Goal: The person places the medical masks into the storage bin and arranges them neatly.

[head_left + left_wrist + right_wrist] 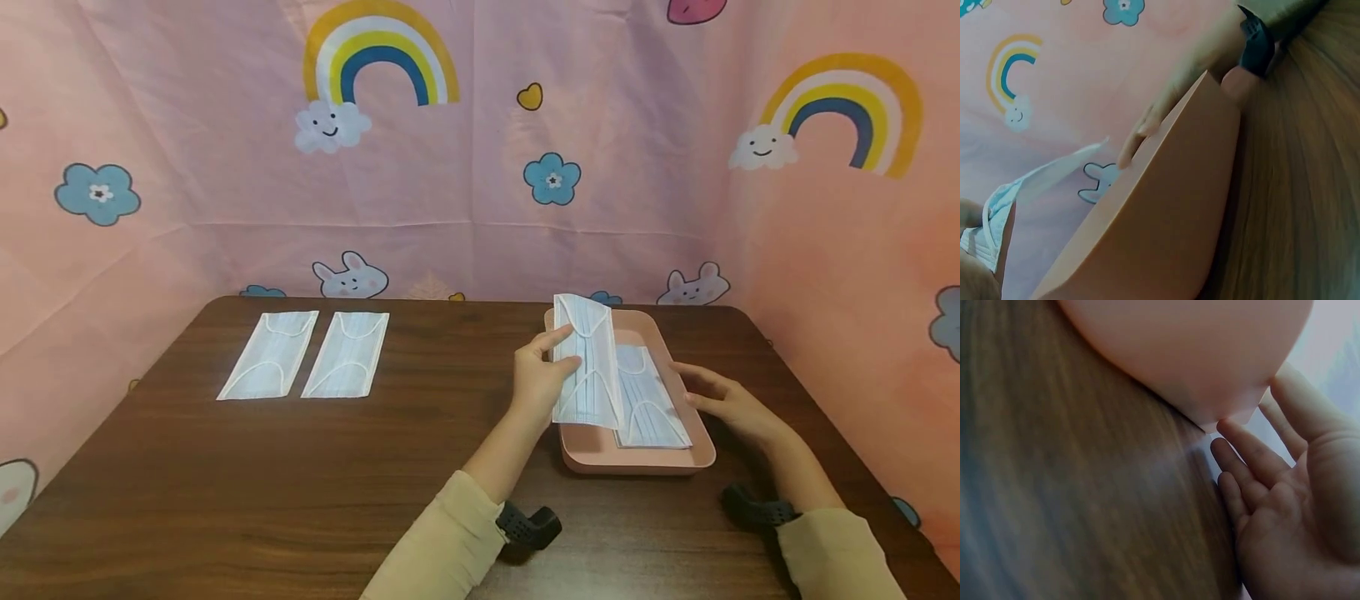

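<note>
Over the left part of a pink tray (637, 462), my left hand (542, 371) pinches a pleated face mask (587, 392) between thumb and fingers. The held mask (1041, 178) is raised above the tray rim in the left wrist view. Inside the tray lies another face mask (648, 408), its left edge partly covered by the held one; whether more lie under it I cannot tell. At the tray's right side, my right hand (738, 408) touches the wall with its fingertips. The right wrist view shows its fingers (1254, 450) loosely extended against the tray's outer side (1210, 362).
Two more face masks (270, 354) lie flat side by side at the table's back left. The dark wooden table (337, 492) is bordered by a pink patterned cloth (450, 183) at the back and both sides. Each wrist wears a black band (528, 525).
</note>
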{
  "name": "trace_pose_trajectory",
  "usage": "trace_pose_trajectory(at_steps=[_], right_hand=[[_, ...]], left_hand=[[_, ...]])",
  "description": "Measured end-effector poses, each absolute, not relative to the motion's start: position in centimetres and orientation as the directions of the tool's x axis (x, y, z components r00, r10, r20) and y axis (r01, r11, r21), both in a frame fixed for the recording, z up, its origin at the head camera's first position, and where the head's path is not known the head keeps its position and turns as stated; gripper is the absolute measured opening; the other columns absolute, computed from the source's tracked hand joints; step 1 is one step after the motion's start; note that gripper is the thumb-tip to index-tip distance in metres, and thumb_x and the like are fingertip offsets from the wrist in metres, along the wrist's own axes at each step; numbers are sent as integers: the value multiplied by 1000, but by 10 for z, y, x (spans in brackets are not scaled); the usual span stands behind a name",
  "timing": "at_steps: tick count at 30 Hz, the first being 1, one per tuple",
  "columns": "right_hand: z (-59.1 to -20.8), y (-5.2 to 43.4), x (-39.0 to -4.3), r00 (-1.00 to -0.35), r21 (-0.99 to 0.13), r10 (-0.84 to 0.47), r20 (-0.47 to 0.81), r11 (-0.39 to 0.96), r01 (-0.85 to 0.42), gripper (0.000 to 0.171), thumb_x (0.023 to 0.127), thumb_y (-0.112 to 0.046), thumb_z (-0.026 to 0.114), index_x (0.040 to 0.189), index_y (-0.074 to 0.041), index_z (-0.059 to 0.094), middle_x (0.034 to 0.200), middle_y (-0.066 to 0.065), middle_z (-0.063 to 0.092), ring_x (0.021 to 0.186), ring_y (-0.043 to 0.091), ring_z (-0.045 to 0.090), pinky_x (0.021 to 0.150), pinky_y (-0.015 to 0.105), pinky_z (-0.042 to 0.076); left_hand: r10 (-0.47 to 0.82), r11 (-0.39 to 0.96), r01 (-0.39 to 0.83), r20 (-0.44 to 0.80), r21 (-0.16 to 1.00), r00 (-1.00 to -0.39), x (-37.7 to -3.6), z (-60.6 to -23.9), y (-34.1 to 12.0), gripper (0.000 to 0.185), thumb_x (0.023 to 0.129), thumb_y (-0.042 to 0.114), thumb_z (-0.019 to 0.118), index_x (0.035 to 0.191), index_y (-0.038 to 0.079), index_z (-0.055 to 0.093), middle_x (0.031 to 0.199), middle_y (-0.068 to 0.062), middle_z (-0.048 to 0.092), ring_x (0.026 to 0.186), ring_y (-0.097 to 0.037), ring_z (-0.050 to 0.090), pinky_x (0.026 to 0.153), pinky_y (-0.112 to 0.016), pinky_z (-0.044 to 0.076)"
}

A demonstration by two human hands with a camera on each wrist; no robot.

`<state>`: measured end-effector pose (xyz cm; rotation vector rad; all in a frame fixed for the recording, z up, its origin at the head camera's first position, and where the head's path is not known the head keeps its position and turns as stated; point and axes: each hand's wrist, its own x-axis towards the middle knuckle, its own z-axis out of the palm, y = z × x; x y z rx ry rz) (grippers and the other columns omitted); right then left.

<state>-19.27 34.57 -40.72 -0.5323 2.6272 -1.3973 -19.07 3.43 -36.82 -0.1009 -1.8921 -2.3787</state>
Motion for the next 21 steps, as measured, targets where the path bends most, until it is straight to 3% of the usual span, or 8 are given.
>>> trace_pose_trajectory(at_steps=[6, 14, 21], right_hand=[[-408, 347, -192, -931, -828, -360, 53, 505, -243, 51, 98, -15, 54, 146, -5, 38, 149, 21, 32, 125, 12, 37, 97, 40, 35], [-411, 347, -193, -929, -828, -363, 69, 499, -256, 51, 98, -15, 54, 145, -6, 39, 148, 21, 34, 121, 6, 40, 91, 20, 39], [-408, 347, -193, -932, -821, -359, 58, 514, -249, 51, 98, -16, 55, 146, -7, 38, 149, 20, 32, 127, 17, 37, 95, 29, 37]], left_hand=[[-75, -217, 96, 81, 971, -994, -185, -370, 61, 44, 78, -11, 68, 114, 14, 72, 137, -7, 51, 137, -29, 30, 108, -43, 28], [-96, -238, 80, 59, 968, -994, -182, -376, 84, 45, 77, -14, 68, 114, 12, 71, 133, -9, 52, 133, -32, 36, 99, -38, 41], [-104, -187, 68, 49, 980, -993, -184, -379, 95, 47, 75, -12, 69, 116, 12, 70, 131, -4, 55, 132, -28, 39, 104, -41, 36]])
